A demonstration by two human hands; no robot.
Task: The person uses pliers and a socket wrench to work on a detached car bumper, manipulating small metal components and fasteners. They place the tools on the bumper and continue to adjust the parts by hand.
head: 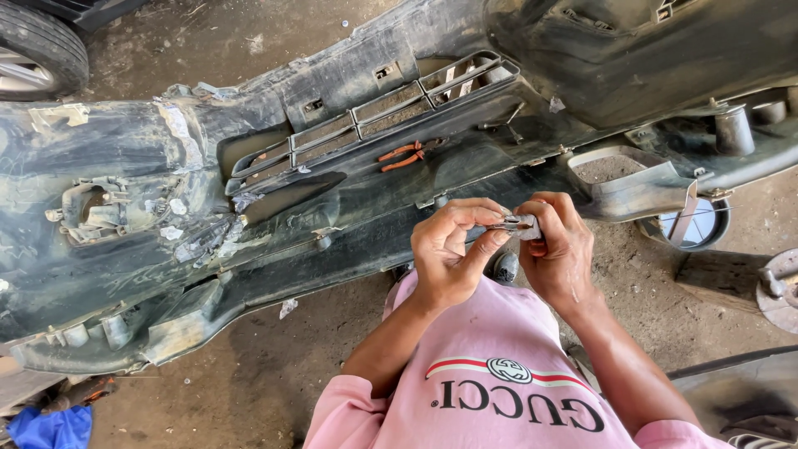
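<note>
Looks like a car repair yard or body shop: a detached black bumper (pixel 332 166) lying inside-up on the dirt floor (pixel 249 366), a car tyre (pixel 37 41) far left of the fingers.

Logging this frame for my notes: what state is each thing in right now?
Left hand: pinching a small metal piece.
Right hand: gripping the same small metal piece.
Car bumper: lying inner side up on the ground, dusty, cracked near its left end.
Orange-handled pliers: resting unheld on the bumper.
Tyre: standing on the ground.
</note>
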